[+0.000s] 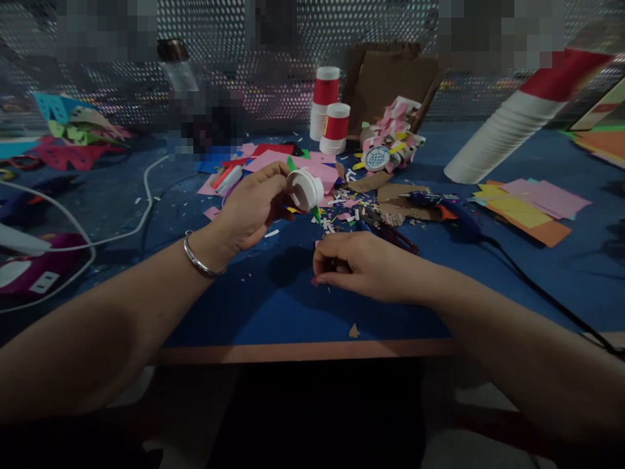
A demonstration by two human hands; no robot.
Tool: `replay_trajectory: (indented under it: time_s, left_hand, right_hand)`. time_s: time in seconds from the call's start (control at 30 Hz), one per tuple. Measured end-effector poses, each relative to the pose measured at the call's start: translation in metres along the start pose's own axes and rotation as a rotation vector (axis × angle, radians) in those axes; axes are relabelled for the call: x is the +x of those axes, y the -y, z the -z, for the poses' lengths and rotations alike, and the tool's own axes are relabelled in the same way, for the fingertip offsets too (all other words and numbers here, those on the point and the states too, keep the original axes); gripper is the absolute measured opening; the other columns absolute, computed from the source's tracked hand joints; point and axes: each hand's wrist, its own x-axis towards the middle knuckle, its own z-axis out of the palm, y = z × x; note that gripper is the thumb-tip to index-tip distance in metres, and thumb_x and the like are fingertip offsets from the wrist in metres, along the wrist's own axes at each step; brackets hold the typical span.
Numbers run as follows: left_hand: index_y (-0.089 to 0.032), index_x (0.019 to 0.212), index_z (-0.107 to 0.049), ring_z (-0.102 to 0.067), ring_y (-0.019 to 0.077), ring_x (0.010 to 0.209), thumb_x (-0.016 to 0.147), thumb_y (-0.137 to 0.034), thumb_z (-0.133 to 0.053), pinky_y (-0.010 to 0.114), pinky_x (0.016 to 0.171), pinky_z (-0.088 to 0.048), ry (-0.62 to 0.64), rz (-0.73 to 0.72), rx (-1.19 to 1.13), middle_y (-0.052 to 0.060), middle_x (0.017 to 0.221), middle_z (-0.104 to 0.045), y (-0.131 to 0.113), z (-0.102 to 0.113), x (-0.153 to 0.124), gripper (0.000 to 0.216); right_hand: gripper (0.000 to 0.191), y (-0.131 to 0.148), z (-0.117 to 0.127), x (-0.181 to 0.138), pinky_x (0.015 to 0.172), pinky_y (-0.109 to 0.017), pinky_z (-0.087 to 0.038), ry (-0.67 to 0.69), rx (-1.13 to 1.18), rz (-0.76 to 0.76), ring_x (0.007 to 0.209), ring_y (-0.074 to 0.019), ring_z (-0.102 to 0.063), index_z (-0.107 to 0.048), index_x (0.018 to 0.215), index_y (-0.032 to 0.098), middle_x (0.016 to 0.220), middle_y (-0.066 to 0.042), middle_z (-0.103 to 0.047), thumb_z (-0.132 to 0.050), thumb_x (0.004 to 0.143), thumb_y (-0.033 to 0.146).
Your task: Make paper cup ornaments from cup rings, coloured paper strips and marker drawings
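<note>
My left hand [254, 205] is closed around a short white round piece [306, 189] that looks like a cut-down paper cup, raised over the table with its flat round face tilted toward me. A green pointed strip [316, 215] shows above and below it; I cannot tell whether it is held or lies behind. Lower and to the right, my right hand [354, 264] is curled with fingertips together, low over the blue table. A small pink paper scrap [315, 281] shows at its fingertips; whether they grip it is unclear. Pliers-like tools [390, 228] lie just beyond this hand.
Paper scraps [342, 202] litter the middle. Stacked cups [327, 91] and a scrap-covered paper model [390, 140] stand behind. At right are a leaning cup stack [508, 130], a corded blue glue gun [459, 218] and coloured paper [532, 208]. A white cable [146, 182] crosses the left.
</note>
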Motion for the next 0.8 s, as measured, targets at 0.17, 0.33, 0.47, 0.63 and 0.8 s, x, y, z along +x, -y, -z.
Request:
replay_trajectory:
  time_s: [0.17, 0.33, 0.47, 0.63, 0.8]
  left_hand:
    - [-0.021, 0.085, -0.055, -0.065, 0.0120, 0.061, 0.087, -0.018, -0.058, 0.021, 0.052, -0.049, 0.002, 0.016, 0.019, -0.002, 0.072, -0.064, -0.003, -0.002, -0.004, 0.005]
    - [-0.021, 0.088, -0.058, -0.065, 0.0114, 0.062, 0.084, -0.013, -0.054, 0.021, 0.053, -0.048, 0.014, 0.021, 0.061, -0.001, 0.073, -0.067, -0.006, -0.007, -0.009, 0.009]
    - [-0.021, 0.087, -0.056, -0.063, 0.0108, 0.062, 0.076, -0.011, -0.054, 0.022, 0.053, -0.049, 0.046, 0.017, 0.074, -0.003, 0.072, -0.064, -0.006, -0.010, -0.011, 0.015]
    - [-0.021, 0.085, -0.055, -0.062, 0.0094, 0.063, 0.071, -0.012, -0.055, 0.020, 0.055, -0.048, 0.091, -0.006, 0.131, -0.003, 0.074, -0.062, -0.006, -0.011, -0.014, 0.017]
    - [-0.021, 0.088, -0.055, -0.065, 0.0103, 0.066, 0.070, -0.012, -0.054, 0.021, 0.057, -0.049, 0.118, -0.010, 0.173, -0.003, 0.075, -0.063, -0.007, -0.012, -0.016, 0.020]
  right_hand:
    - [0.011, 0.001, 0.007, -0.003, 0.062, -0.027, -0.042, -0.209, 0.219, 0.057, 0.064, -0.0110, -0.056, -0.070, 0.088, 0.017, 0.075, 0.001, -0.067, -0.074, 0.095, 0.024]
    - [0.018, 0.000, 0.017, -0.007, 0.053, -0.026, -0.042, -0.484, 0.339, 0.080, 0.058, -0.0100, -0.057, -0.070, 0.087, 0.018, 0.075, 0.000, -0.069, -0.081, 0.091, 0.032]
    - [0.019, -0.004, 0.019, -0.007, 0.051, -0.025, -0.043, -0.594, 0.358, 0.075, 0.055, -0.0090, -0.056, -0.070, 0.084, 0.019, 0.073, 0.002, -0.067, -0.085, 0.087, 0.030]
    - [0.021, -0.007, 0.018, -0.005, 0.051, -0.025, -0.044, -0.605, 0.334, 0.075, 0.057, -0.0098, -0.056, -0.071, 0.083, 0.019, 0.073, 0.001, -0.068, -0.087, 0.085, 0.032]
    - [0.016, -0.010, 0.017, -0.003, 0.050, -0.025, -0.040, -0.618, 0.313, 0.084, 0.056, -0.0094, -0.054, -0.072, 0.084, 0.018, 0.073, 0.002, -0.067, -0.085, 0.085, 0.028]
